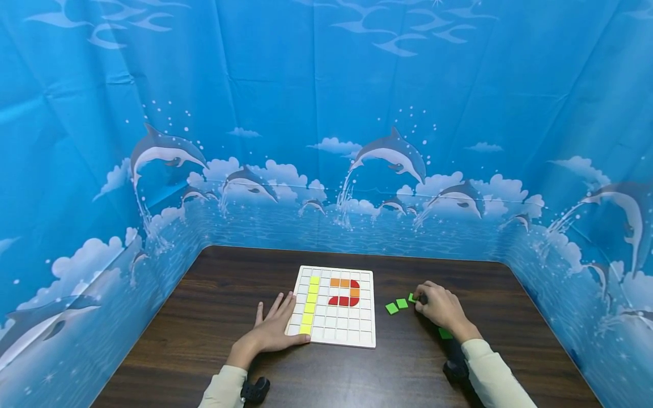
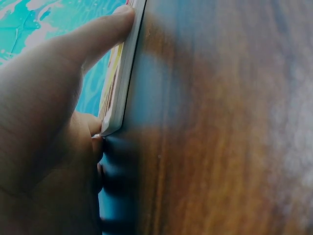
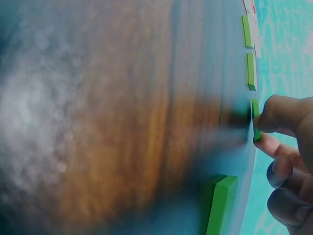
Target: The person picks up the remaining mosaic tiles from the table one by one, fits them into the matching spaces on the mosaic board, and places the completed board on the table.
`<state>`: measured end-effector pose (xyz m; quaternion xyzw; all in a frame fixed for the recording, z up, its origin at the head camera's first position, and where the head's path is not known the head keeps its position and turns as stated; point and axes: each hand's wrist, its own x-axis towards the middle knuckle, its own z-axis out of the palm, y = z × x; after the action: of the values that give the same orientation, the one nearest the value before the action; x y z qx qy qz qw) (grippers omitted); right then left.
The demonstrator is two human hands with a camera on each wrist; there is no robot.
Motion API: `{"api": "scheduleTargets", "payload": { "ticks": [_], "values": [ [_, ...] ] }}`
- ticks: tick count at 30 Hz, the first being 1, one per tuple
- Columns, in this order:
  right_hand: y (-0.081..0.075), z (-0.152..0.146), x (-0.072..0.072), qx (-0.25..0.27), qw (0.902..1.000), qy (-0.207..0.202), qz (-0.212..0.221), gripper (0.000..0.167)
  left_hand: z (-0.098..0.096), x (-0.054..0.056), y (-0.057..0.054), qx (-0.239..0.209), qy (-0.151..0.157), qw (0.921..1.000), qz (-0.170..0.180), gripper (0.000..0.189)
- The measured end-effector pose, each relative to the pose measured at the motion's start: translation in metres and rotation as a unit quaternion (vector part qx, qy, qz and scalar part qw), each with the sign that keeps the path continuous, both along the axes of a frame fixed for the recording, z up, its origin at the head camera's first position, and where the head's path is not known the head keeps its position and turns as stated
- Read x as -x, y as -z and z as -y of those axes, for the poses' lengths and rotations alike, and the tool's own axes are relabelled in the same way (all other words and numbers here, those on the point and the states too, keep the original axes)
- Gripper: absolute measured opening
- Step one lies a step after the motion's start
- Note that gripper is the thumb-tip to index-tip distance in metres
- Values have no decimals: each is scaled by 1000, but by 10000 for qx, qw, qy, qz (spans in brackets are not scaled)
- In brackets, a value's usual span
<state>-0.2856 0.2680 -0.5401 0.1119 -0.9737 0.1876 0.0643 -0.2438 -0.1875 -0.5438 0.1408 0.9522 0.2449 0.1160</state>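
A white gridded board (image 1: pixel 342 335) lies on the table, bearing a column of yellow square tiles (image 1: pixel 309 307) and a curved figure of orange tiles (image 1: pixel 335 282) and red tiles (image 1: pixel 354 301), some with rounded corners. My left hand (image 1: pixel 270 333) rests with spread fingers on the board's left edge, its thumb on the near corner. To the right of the board, my right hand (image 1: pixel 440 306) pinches a green tile (image 3: pixel 256 117) between thumb and index finger, at the table surface. Two more green tiles (image 1: pixel 391 308) lie between it and the board.
Another green piece (image 1: pixel 445 333) lies under my right wrist, partly hidden by it. The dark wooden table (image 1: pixel 204 317) is enclosed by a blue dolphin-print curtain (image 1: pixel 316 141) along the back and sides. A black wrist device (image 1: pixel 255 390) is strapped to the left wrist.
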Motion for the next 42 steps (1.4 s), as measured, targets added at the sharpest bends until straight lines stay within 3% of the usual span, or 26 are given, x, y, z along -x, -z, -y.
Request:
{"api": "scheduleTargets", "payload": {
  "ticks": [4,9,24,42],
  "values": [
    [-1,3,-1,100,9999,38,-19,11,0,1,-1,199,-26,9998,59,120],
    [-4,8,-4,205,9997,-19,-93,10,1,3,1,78,-5,10000,33,122],
    [-12,35,-7,275,9967,-335,-684,8,0,4,0,352,-59,9994,48,119],
    [-23,80,-15,487,9931,-700,-808,7,0,3,1,42,45,10000,17,122]
  ]
}}
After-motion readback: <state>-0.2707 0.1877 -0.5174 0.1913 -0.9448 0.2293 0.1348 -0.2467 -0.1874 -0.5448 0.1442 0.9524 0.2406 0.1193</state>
